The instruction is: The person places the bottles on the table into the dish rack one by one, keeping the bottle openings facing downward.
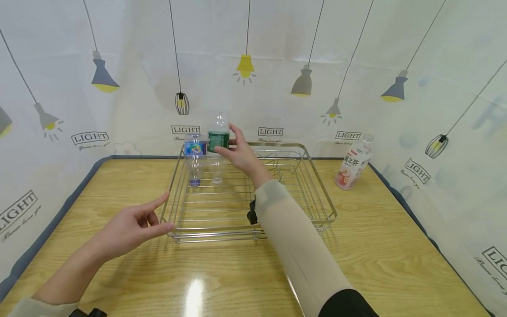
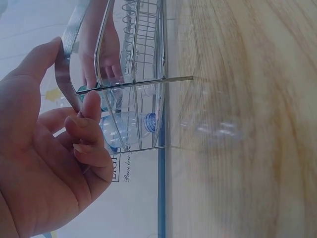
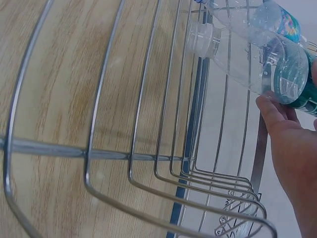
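My right hand [image 1: 241, 154] holds a clear plastic bottle with a green label [image 1: 218, 140], turned upside down over the wire rack [image 1: 332, 215]. Its white cap [image 3: 200, 39] points down, low among the bars. Close beside it a second clear bottle with a blue-purple label [image 1: 196, 149] also stands inverted in the rack, blue cap [image 2: 150, 122] lowest. At the rack's near left corner, my left hand [image 1: 130, 226] grips the metal rim between thumb and index finger, the other fingers bent [image 2: 89, 144].
A bottle with a white and pink label [image 1: 352, 164] stands on the wooden table [image 1: 380, 246], right of the rack. A cloth [image 1: 277, 35] printed with lamps hangs behind and at both sides. Small wire loops [image 1: 277, 169] are at the rack's back right.
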Motion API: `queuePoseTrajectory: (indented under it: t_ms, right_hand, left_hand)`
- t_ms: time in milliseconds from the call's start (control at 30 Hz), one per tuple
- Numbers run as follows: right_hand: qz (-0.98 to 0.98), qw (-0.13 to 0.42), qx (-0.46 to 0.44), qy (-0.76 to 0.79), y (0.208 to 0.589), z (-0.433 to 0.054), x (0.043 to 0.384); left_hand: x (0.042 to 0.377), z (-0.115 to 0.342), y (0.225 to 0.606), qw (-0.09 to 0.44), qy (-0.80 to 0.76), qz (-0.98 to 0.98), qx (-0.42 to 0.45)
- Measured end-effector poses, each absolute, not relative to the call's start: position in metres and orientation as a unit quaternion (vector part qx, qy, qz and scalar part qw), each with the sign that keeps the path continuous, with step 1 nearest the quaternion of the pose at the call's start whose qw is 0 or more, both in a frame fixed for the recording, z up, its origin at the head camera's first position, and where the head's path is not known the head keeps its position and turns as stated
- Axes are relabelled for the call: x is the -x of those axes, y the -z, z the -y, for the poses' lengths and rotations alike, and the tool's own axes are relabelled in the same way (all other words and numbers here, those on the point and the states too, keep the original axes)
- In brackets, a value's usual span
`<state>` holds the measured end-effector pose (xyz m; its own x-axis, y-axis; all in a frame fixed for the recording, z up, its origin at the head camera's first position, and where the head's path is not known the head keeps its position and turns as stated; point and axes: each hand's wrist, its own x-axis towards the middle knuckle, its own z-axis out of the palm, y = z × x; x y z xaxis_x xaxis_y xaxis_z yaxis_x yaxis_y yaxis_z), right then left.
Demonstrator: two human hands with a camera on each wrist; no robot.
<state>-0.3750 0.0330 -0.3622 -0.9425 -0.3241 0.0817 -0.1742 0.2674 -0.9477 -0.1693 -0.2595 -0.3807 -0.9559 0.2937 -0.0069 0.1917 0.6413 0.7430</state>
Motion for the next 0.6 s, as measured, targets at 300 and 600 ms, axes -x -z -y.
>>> queuePoseTrajectory:
  t_ms: [300, 600]
  right_hand:
    - [-0.795, 0.072, 0.155, 0.582, 0.3622, -0.0319, 0.3768]
    - [-0.810, 0.078, 0.154, 0.560, 0.3646, -0.0323, 0.3782]
  left_hand:
    - [0.1695, 0.2590, 0.3813, 0.062, -0.394, -0.907, -0.137]
    - [0.1693, 0.2591, 0.3814, 0.066, -0.393, -0.907, -0.137]
